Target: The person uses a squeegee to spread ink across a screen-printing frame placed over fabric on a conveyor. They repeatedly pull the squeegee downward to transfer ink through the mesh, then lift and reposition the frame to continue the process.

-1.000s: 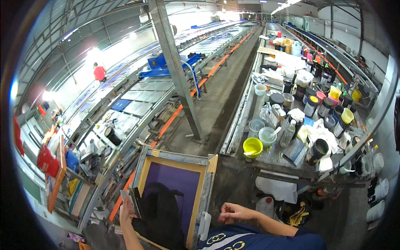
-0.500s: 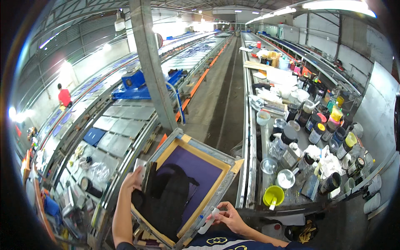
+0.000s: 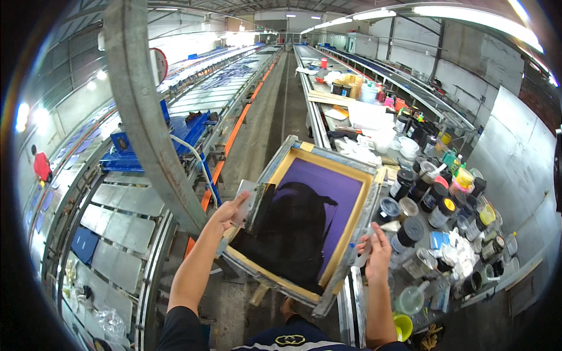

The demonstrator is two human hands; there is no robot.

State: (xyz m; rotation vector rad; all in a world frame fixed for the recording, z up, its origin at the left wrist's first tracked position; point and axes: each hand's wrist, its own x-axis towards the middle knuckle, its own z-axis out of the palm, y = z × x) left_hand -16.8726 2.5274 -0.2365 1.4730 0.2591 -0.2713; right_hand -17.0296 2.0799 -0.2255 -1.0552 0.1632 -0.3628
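A screen-printing frame (image 3: 281,149) with grey taped sides, a yellowish inner edge and purple mesh (image 3: 342,190) is held tilted in front of me. Black ink (image 3: 281,234) covers much of the mesh's left and lower part. My left hand (image 3: 233,210) is closed on a pale flat grip (image 3: 249,193) at the frame's left side, beside a dark strip. At the opposite side, my right hand (image 3: 377,251) grips a white handle (image 3: 362,257), fingers wrapped round it.
Right, a long bench (image 3: 421,292) holds several jars, tubs, bottles and rags. Left stand a steel post (image 3: 140,128), blue machinery (image 3: 120,158) and printing tables (image 3: 117,222); a person in red (image 3: 41,164) is at the far left. An aisle (image 3: 257,117) runs between.
My right hand has taken hold of the white handle. Both hands and the frame have risen and moved right, and the view has shifted, bringing the aisle nearer the middle.
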